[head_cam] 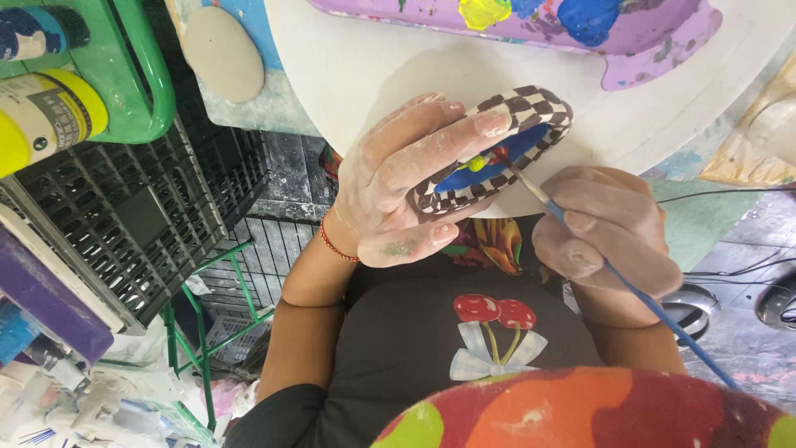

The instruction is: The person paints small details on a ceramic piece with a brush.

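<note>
A: How far along is the dish [497,141]?

B: Well along, I'd judge. Its rim is covered in a dark-and-white check all round, and the hollow is filled in blue. A small yellow and red motif sits at one end of the blue, and the brush [580,236] tip rests right there, so fine detail seems to be what's left.

A: Where is it held?

B: Tilted on edge over the near rim of the round white counter [348,66], above the person's lap. The left hand [406,191] is wrapped around it, fingers across the check, thumb beneath. The right hand [605,228] is closed on the blue brush handle like a pen.

A: And around it?

B: A purple palette [647,37] with yellow and blue paint lies farther back on the counter; a yellow bottle [46,116] sits in a green basket [141,83] to the left.
</note>
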